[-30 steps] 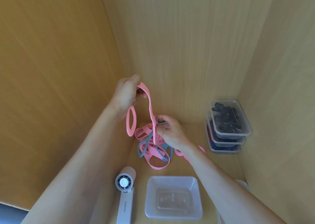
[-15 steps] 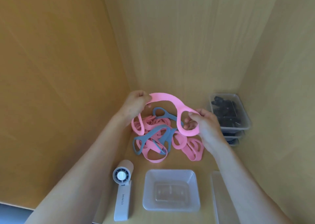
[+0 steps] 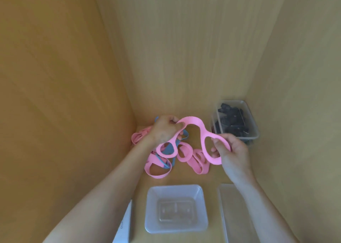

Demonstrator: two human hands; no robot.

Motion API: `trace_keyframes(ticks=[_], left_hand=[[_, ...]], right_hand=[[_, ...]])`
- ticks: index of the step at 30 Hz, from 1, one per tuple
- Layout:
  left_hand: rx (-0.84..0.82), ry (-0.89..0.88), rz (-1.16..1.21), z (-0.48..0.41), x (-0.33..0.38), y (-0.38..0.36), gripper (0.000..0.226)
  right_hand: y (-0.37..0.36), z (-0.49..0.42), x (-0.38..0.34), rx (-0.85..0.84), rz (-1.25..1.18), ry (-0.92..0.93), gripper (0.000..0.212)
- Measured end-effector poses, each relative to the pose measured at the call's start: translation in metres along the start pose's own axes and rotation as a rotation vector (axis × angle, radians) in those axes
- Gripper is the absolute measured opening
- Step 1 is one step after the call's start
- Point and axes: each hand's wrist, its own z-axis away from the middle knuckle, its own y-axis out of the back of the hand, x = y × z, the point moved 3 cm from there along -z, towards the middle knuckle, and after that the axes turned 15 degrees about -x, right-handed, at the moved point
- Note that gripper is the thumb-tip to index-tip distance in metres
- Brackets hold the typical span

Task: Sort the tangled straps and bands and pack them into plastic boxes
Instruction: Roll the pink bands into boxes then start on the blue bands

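Both hands hold one pink strap (image 3: 195, 124) with looped ends above the shelf floor. My left hand (image 3: 164, 130) grips its left part, and that end loop hangs below the hand. My right hand (image 3: 230, 150) pinches the right loop, fingers through it. Under them lies a tangle of pink bands (image 3: 198, 162) and blue-grey bands (image 3: 168, 149). An empty clear plastic box (image 3: 202, 205) stands at the front, in the middle.
A clear lid (image 3: 234, 215) lies right of the empty box. Stacked clear boxes (image 3: 252, 130) with dark straps stand at the back right. A white hand fan (image 3: 124, 226) lies front left, partly behind my left arm. Wooden walls close in on three sides.
The pink strap has come out of the tangle. My left hand came down from its raised position, my right hand moved right, and the strap now spans between them.
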Motion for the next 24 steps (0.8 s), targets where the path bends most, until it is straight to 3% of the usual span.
trace_keyframes(ticks=[4, 11, 15, 18, 20, 24], left_hand=[[-0.040, 0.085, 0.030, -0.006, -0.018, -0.017, 0.015], [-0.194, 0.431, 0.085, -0.021, -0.038, -0.041, 0.021], [-0.131, 0.347, -0.345, -0.048, -0.054, -0.052, 0.019], [-0.129, 0.353, -0.714, -0.065, -0.063, -0.066, 0.032], [-0.133, 0.367, -0.932, -0.072, -0.067, -0.080, 0.029], [-0.158, 0.393, -1.037, -0.077, -0.076, -0.097, 0.017]], right_hand=[[0.012, 0.000, -0.035, -0.006, 0.184, 0.140, 0.022], [0.022, 0.002, -0.046, -0.012, 0.282, 0.145, 0.022], [0.022, 0.008, -0.041, -0.053, 0.426, 0.131, 0.025], [0.025, 0.016, -0.031, -0.100, 0.525, 0.111, 0.023], [0.027, 0.021, -0.024, -0.091, 0.527, 0.106, 0.026], [0.032, 0.030, -0.014, -0.059, 0.472, 0.131, 0.038]])
